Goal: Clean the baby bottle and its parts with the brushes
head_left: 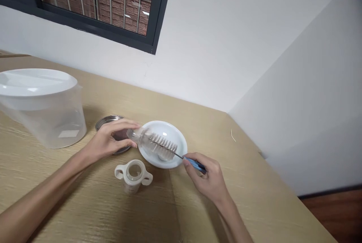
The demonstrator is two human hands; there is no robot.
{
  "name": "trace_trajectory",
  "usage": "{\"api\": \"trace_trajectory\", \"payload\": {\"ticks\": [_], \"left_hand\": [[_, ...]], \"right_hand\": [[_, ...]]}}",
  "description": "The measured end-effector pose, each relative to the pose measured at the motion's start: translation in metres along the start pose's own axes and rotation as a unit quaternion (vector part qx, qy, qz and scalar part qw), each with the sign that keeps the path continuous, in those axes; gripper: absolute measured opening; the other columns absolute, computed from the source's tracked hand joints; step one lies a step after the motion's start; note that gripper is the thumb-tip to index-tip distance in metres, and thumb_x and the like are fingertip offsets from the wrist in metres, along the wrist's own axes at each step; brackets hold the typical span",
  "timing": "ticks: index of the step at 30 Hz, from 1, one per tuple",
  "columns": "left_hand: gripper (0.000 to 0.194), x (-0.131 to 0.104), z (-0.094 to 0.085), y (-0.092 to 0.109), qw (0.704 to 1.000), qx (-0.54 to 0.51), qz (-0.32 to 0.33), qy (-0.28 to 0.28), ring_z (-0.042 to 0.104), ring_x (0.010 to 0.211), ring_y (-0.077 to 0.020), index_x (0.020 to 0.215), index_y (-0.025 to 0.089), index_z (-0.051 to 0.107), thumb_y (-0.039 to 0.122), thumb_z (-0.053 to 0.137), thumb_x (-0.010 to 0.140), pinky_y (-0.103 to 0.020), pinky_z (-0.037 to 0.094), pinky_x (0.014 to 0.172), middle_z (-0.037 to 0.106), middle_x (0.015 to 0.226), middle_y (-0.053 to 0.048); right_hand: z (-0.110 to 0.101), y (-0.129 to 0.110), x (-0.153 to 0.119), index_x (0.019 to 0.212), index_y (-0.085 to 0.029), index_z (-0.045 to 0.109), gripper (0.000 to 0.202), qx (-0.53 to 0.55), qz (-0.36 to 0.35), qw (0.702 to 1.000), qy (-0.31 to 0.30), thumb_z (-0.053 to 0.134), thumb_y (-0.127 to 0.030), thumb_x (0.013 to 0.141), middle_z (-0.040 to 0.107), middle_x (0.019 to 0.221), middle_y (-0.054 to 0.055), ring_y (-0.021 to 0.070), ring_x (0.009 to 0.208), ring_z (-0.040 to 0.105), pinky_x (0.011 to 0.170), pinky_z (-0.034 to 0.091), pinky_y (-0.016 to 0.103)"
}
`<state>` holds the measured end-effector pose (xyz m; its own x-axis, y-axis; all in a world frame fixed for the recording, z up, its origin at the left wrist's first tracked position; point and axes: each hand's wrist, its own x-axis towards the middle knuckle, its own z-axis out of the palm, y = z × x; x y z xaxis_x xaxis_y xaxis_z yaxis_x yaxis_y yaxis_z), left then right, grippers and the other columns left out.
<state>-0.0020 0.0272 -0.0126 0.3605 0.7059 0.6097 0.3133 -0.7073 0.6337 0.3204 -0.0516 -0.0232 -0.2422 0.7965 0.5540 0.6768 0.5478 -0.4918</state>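
My left hand (114,137) pinches a clear, nipple-shaped bottle top (136,134) between thumb and fingers, over the left rim of a white bowl (181,139). A bottle brush (165,145) with pale bristles points into the wide end of that top; how far its tip goes in is blurred. In my right hand (207,177) is the brush's blue handle, held just right of the bowl. Nearer to me stands a baby bottle (134,173) with two side handles and an uncovered mouth.
A round metal dish (103,121) lies partly hidden behind my left hand. At the left stands a large translucent container (65,122) with a white lid. The wooden table (254,205) meets a white wall with a barred window (113,1).
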Motion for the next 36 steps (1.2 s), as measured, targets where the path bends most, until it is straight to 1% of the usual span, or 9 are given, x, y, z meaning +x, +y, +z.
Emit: {"api": "trace_trajectory", "payload": {"ticks": [6,12,17,20,23,25,30,33,36], "left_hand": [[0.040,0.000,0.002,0.008,0.999,-0.011,0.015,-0.032,0.067,0.106,-0.0257,0.114,0.030,0.073,0.033,0.082,0.075,-0.042,0.052,0.098,0.073,0.117,-0.005],[0.041,-0.002,0.003,0.011,0.997,-0.068,-0.020,-0.037,0.064,0.113,-0.0270,0.114,0.030,0.073,0.030,0.083,0.074,-0.044,0.050,0.102,0.072,0.119,-0.006],[0.042,-0.003,0.008,0.015,0.993,-0.104,-0.041,-0.035,0.064,0.113,-0.0266,0.113,0.030,0.073,0.028,0.084,0.072,-0.045,0.051,0.102,0.072,0.119,-0.005],[0.045,-0.002,0.008,0.010,0.991,-0.113,-0.065,-0.029,0.065,0.113,-0.0279,0.115,0.028,0.072,0.028,0.084,0.072,-0.046,0.051,0.101,0.072,0.119,-0.006],[0.053,-0.001,0.005,0.003,0.986,-0.133,-0.103,-0.022,0.065,0.113,-0.0307,0.120,0.026,0.069,0.030,0.085,0.070,-0.047,0.054,0.097,0.071,0.121,-0.009],[0.056,-0.001,0.003,-0.001,0.982,-0.143,-0.119,-0.013,0.065,0.114,-0.0326,0.121,0.024,0.068,0.030,0.087,0.068,-0.048,0.054,0.096,0.071,0.121,-0.011],[0.052,0.000,0.002,-0.002,0.979,-0.158,-0.132,0.005,0.066,0.110,-0.0331,0.115,0.021,0.070,0.030,0.087,0.066,-0.050,0.055,0.095,0.072,0.116,-0.012],[0.052,0.000,0.003,-0.001,0.972,-0.189,-0.139,0.008,0.067,0.109,-0.0321,0.113,0.019,0.069,0.028,0.088,0.065,-0.049,0.055,0.095,0.072,0.116,-0.012],[0.053,-0.001,0.005,-0.002,0.969,-0.199,-0.144,0.006,0.067,0.112,-0.0317,0.112,0.019,0.069,0.026,0.089,0.064,-0.049,0.054,0.098,0.072,0.117,-0.012]], "right_hand": [[0.004,-0.004,0.000,0.093,-0.019,0.072,0.018,0.017,0.015,0.999,-0.027,0.058,-0.031,0.093,0.070,0.074,0.002,0.0126,0.057,0.058,0.053,0.045,0.023],[0.000,-0.006,0.001,0.080,-0.017,0.067,0.036,0.082,0.100,0.987,-0.096,0.048,-0.042,0.098,0.057,0.061,-0.001,0.0106,0.052,0.045,0.049,0.034,0.023],[0.003,-0.002,-0.001,0.072,-0.016,0.062,0.050,0.154,0.168,0.963,-0.146,0.038,-0.048,0.101,0.053,0.048,-0.002,0.0109,0.046,0.047,0.049,0.036,0.023],[0.009,-0.003,-0.001,0.070,-0.016,0.062,0.048,0.132,0.154,0.971,-0.127,0.041,-0.047,0.100,0.054,0.054,-0.001,0.0110,0.051,0.049,0.052,0.038,0.023],[0.016,-0.003,-0.001,0.096,-0.018,0.064,0.027,0.081,0.124,0.985,-0.093,0.060,-0.045,0.091,0.061,0.073,0.000,0.0123,0.059,0.054,0.052,0.041,0.023],[0.019,0.000,-0.001,0.107,-0.020,0.059,0.031,0.052,0.110,0.991,-0.060,0.068,-0.040,0.084,0.063,0.084,0.001,0.0126,0.062,0.056,0.052,0.044,0.023],[0.018,0.011,0.001,0.089,-0.022,0.056,0.012,0.031,0.029,0.999,0.018,0.066,-0.027,0.087,0.062,0.083,0.001,0.0123,0.065,0.058,0.053,0.046,0.022],[0.016,0.014,0.002,0.089,-0.022,0.061,0.010,0.030,-0.002,0.999,0.029,0.069,-0.027,0.087,0.064,0.084,0.003,0.0151,0.073,0.061,0.062,0.051,0.026],[0.016,0.015,0.003,0.090,-0.021,0.064,0.012,0.043,0.006,0.999,0.030,0.072,-0.029,0.085,0.065,0.084,0.003,0.0166,0.076,0.062,0.067,0.052,0.028]]}}
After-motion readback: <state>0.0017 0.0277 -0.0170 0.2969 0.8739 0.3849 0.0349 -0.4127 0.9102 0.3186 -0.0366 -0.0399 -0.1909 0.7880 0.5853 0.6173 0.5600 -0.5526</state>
